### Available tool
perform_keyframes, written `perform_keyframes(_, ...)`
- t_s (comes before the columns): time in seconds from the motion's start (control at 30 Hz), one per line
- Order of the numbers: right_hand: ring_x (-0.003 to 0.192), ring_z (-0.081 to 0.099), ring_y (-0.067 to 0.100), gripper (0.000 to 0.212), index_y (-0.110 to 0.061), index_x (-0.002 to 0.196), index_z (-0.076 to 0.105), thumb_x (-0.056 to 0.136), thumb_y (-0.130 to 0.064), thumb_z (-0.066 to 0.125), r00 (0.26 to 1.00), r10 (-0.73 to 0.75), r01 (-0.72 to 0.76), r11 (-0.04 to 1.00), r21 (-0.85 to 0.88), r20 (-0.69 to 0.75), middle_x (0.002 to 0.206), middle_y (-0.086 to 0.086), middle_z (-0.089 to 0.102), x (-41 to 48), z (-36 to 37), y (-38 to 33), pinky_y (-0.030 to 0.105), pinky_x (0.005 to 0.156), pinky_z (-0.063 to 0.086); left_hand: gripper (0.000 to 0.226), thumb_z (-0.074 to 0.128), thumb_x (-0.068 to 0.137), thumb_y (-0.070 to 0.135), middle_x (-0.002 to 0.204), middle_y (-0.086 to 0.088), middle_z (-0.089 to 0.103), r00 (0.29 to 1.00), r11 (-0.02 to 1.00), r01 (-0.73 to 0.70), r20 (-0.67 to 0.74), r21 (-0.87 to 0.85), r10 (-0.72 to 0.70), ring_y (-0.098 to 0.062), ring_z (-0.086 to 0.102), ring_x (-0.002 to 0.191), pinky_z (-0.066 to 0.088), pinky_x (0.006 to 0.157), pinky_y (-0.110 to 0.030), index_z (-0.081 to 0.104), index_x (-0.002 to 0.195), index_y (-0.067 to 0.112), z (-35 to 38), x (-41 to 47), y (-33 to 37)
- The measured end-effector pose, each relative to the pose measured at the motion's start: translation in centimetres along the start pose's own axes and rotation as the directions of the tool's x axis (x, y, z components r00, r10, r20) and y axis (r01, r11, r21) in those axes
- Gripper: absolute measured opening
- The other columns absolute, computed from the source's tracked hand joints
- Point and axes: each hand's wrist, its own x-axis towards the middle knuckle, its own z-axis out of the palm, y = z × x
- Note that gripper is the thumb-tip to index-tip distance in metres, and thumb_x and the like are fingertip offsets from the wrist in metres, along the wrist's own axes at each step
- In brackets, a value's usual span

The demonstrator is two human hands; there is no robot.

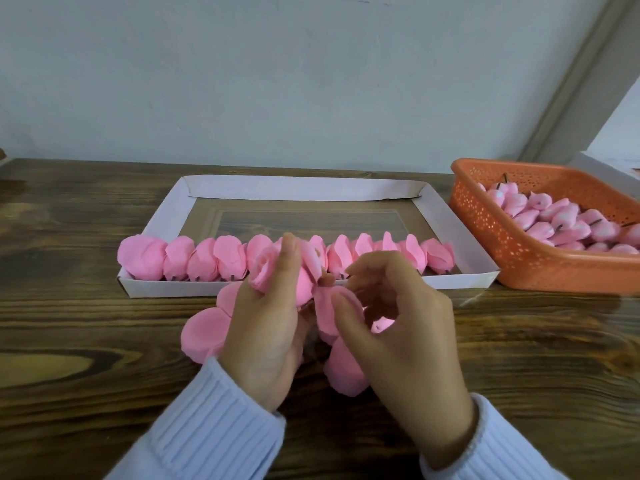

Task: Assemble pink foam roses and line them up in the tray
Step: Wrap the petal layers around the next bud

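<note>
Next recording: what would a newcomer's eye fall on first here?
The row of pink roses along the near edge of the white tray stands out first. In front, the left hand grips a half-built rose while the right hand pinches a petal. At right, an orange basket holds pink buds.

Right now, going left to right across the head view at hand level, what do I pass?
On the table: loose pink petals → left hand, gripping a part-made rose → right hand, pinching the same rose's petals → orange basket of rose buds. The tray spans most of that width, so it is left out.
</note>
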Motion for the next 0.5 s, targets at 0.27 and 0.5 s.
perform_keyframes(0.27, 0.074, 0.062, 0.0, 0.021, -0.013, 0.092, 0.065, 0.075, -0.009, 0.076, 0.991, -0.131, 0.13, 0.991, -0.016, -0.039, 0.082, -0.012, 0.066, -0.24, 0.12, -0.18, 0.011, 0.067, 0.048, 0.047, 0.06, 0.076, 0.059, 0.07, -0.014, 0.067, 0.995, 0.979, -0.098, -0.003, 0.18, 0.1, -0.029, 0.068, 0.072, 0.058, 0.068, -0.04, 0.067, 0.072, 0.013, -0.13, -0.03, -0.73)
perform_keyframes(0.5, 0.074, 0.065, 0.004, 0.025, -0.023, 0.093, 0.06, 0.076, -0.008, 0.073, 0.986, -0.114, 0.12, 0.992, 0.041, -0.124, 0.084, -0.013, 0.066, -0.15, -0.03, -0.12, 0.017, 0.068, 0.051, 0.044, 0.058, 0.076, 0.059, 0.077, -0.01, 0.073, 0.991, 0.948, -0.131, 0.028, 0.289, 0.129, -0.03, 0.071, 0.082, 0.054, 0.085, -0.058, 0.07, 0.076, 0.017, -0.15, -0.12, -0.96)
